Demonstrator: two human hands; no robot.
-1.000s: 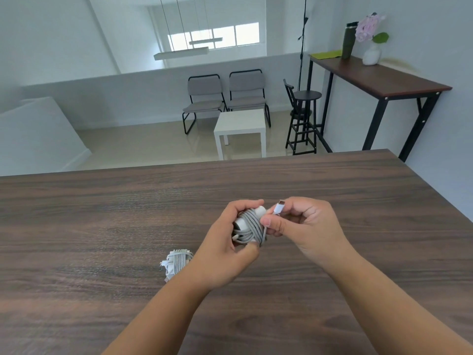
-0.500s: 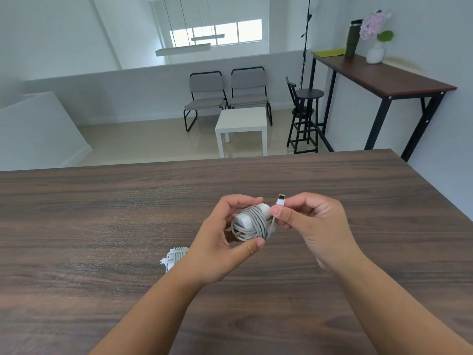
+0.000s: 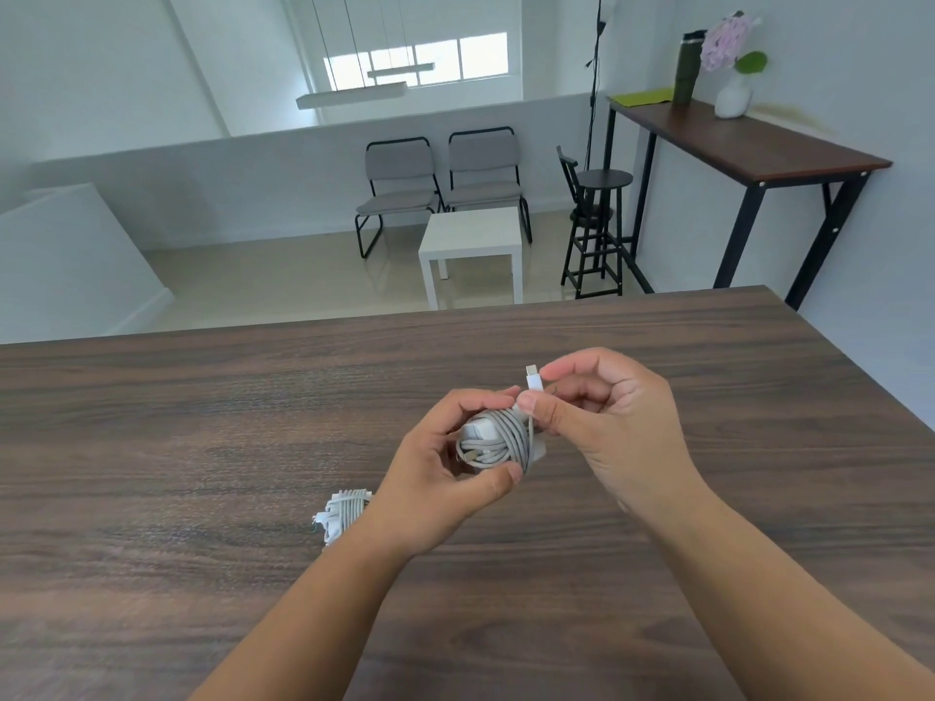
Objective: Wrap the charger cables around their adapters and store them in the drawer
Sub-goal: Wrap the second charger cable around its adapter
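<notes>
- Wrapped charger (image 3: 498, 440) held above table (image 3: 202, 422), centre; your left hand (image 3: 445, 478) grips it.
- Your right hand (image 3: 607, 422) pinches the plug (image 3: 532, 379).
- Second wrapped charger (image 3: 344, 513) lies near left.
- Risk: untucked plug end could let coils loosen.

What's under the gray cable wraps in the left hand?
A white adapter shows through the cable coils held by the left hand; most of it is covered. The right hand pinches the plug.
</notes>
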